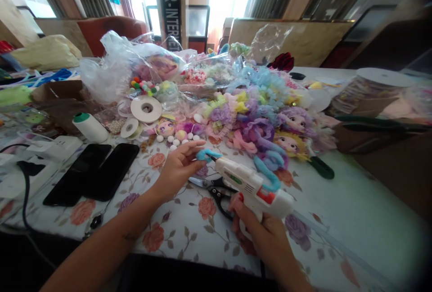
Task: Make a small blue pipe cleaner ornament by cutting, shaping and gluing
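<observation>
Between the thumb and fingers of my left hand (180, 166) is the end of a fuzzy blue pipe cleaner (205, 154). My right hand (261, 233) is wrapped round the handle of a white glue gun (245, 179), its dark nozzle touching or very near the blue piece. A clear glue stick (313, 222) sticks out of the gun's back. Another stretch of fuzzy blue strip (266, 172) curves behind the gun. Black-handled scissors (216, 190) lie on the flowered tablecloth (182, 224) beneath my hands, partly hidden by the gun and my right hand.
Two black phones (96, 172) lie at the left, near a white power strip (37, 157). A thread spool (89, 126) and a ribbon reel (146, 109) stand behind them. Colourful ruffled trims (256, 116), doll faces (292, 143) and plastic bags (114, 67) are heaped at the back. A box (384, 157) is at right.
</observation>
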Available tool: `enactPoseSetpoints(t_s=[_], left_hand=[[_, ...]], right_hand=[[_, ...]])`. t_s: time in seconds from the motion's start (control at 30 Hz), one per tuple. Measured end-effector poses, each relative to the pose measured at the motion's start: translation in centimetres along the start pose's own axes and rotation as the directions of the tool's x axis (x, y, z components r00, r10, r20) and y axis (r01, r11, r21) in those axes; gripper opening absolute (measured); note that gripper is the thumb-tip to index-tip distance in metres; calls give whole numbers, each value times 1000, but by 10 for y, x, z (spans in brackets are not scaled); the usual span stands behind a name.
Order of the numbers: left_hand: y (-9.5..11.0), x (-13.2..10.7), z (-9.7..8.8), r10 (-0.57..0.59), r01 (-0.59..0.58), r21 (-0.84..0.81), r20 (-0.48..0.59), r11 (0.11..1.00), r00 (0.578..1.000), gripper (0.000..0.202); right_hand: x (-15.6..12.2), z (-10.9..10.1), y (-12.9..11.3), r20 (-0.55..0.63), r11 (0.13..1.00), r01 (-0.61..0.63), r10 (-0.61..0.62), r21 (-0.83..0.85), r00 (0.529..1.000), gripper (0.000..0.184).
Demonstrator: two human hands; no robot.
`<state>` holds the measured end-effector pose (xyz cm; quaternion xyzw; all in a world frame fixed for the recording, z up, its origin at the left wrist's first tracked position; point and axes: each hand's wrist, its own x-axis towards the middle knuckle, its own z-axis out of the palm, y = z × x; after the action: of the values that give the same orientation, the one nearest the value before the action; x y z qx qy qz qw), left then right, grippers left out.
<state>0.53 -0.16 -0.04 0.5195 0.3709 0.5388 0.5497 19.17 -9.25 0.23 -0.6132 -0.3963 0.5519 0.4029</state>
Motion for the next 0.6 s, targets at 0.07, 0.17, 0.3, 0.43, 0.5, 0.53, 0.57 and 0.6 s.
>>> enactPoseSetpoints(t_s=[0.07,0.17,0.3,0.43,0.5,0.53,0.57,0.6], left_hand=[[0,0,0,-4,4,-1,-6,1000,1000,43],[0,1,0,-5,5,-6,-11,1000,1000,43],[0,0,-1,-4,4,-6,-6,1000,1000,43],[0,0,-2,-13,13,-7,0,1000,1000,43],[-1,0,-2,-13,13,-8,5,1000,1000,44],[-1,1,-3,-11,11,-11,6,1000,1000,44],[-1,1,-3,-8,8,-15,2,1000,1000,44],[-1,1,-3,-5,5,-19,-1,1000,1000,44]], right_hand=[[-1,0,-2,10,1000,8,-8,-6,1000,38],[-2,0,-3,0,1000,-9,9,-16,1000,37],[-2,0,-2,-7,1000,1,-1,-6,1000,38],[0,-1,-1,17,1000,9,-9,-2,1000,39],[-1,0,-2,20,1000,1,-1,-17,1000,38],[-1,0,-2,17,1000,-2,3,-22,1000,37],[-1,0,-3,10,1000,-6,6,-25,1000,37],[-1,0,-3,1,1000,-12,12,-24,1000,37]])
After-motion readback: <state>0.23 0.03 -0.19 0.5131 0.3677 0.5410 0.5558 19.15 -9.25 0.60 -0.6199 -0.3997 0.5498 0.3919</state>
